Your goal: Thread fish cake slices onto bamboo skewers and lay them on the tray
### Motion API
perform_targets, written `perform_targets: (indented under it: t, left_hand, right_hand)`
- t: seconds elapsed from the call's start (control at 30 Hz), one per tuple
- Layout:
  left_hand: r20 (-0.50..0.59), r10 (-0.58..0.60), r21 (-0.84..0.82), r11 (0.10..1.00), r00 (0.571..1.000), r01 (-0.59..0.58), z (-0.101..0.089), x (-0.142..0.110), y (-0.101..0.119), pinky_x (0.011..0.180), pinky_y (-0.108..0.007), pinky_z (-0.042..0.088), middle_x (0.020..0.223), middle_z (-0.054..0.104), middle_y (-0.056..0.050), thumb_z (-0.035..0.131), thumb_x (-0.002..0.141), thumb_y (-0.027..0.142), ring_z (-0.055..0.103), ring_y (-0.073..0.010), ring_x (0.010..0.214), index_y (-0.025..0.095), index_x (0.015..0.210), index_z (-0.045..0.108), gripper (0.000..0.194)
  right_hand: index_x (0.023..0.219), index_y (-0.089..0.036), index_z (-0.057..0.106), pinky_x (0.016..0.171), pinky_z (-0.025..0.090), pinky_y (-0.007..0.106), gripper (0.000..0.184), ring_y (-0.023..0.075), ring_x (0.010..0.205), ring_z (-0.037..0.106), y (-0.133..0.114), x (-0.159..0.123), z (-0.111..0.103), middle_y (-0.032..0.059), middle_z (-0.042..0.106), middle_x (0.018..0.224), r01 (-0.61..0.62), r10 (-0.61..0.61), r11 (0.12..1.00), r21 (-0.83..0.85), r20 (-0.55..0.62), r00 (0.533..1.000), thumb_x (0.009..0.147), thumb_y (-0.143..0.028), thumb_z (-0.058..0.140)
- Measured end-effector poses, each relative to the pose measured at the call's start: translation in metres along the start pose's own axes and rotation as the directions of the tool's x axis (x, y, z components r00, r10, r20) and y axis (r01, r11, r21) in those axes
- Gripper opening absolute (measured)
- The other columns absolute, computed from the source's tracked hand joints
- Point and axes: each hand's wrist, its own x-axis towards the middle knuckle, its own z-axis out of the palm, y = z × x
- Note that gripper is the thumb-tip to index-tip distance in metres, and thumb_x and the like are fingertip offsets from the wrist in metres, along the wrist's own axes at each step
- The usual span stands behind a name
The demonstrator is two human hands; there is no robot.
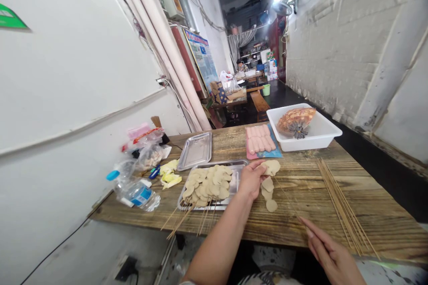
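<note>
My left hand (251, 181) pinches thin, round beige food slices (272, 168) above the table. A thin bamboo skewer (286, 197) runs from these slices down to my right hand (329, 251), whose fingers are closed on its lower end. Just under the left hand, several loose slices (271, 205) lie in a short row on the wood. Left of that hand, a metal tray (240, 170) bears a heap of skewered slices (210, 182), their sticks jutting over the near edge. Bare bamboo skewers (341, 205) lie in a bundle to the right.
A pack of pink sausages (260, 139) and a white plastic tub (304, 143) holding a bagged item stand at the back. Another metal tray (195, 150), yellow crumpled wrappers (170, 180), and a water bottle (142, 195) lying down are on the left. The wooden table (234, 227) ends near my body.
</note>
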Motion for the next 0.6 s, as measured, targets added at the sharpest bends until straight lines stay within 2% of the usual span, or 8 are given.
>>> perform_targets:
  t: [0.1,0.3,0.43,0.6]
  left_hand:
    - [-0.004,0.0,0.001,1.0,1.0,0.0,0.0008,-0.0005,-0.0004,0.062,-0.025,0.047,0.073,0.064,-0.005,0.074,0.054,0.018,0.057,-0.0111,0.061,0.01,0.078,0.063,0.028]
    - [-0.011,0.019,0.031,0.999,1.0,-0.019,0.0028,-0.001,-0.0012,0.062,-0.025,0.046,0.072,0.063,-0.005,0.074,0.053,0.02,0.057,-0.0107,0.061,0.01,0.077,0.062,0.029]
    - [-0.026,0.053,0.078,0.996,0.998,-0.051,0.003,-0.0005,-0.0022,0.06,-0.024,0.046,0.069,0.063,-0.004,0.074,0.052,0.02,0.057,-0.0108,0.06,0.01,0.078,0.062,0.03]
    - [-0.024,0.074,0.108,0.992,0.997,-0.071,0.0038,-0.0007,-0.0053,0.06,-0.025,0.046,0.07,0.064,-0.006,0.073,0.054,0.023,0.057,-0.0112,0.059,0.009,0.08,0.063,0.032]
  right_hand:
    - [0.115,-0.024,0.061,0.088,0.042,0.028,0.037,0.0192,0.111,0.053,-0.0011,0.0006,0.0008,0.0055,0.059,0.121,0.005,-0.005,1.0,0.005,-0.002,1.0,0.081,-0.037,0.053]
    - [0.116,-0.02,0.061,0.092,0.039,0.032,0.039,0.0208,0.11,0.054,-0.0019,0.0018,-0.0008,0.0085,0.059,0.12,0.062,-0.063,0.989,-0.136,-0.003,0.998,0.082,-0.037,0.05]
    - [0.116,-0.018,0.06,0.091,0.04,0.032,0.04,0.0208,0.108,0.055,-0.0051,0.0005,-0.0033,0.0088,0.061,0.118,0.079,-0.083,0.97,-0.232,-0.005,0.997,0.083,-0.037,0.048]
    - [0.115,-0.018,0.061,0.091,0.041,0.031,0.04,0.0209,0.108,0.056,-0.0091,-0.0008,-0.0027,0.0084,0.061,0.118,0.091,-0.096,0.959,-0.268,-0.007,0.995,0.083,-0.037,0.047]
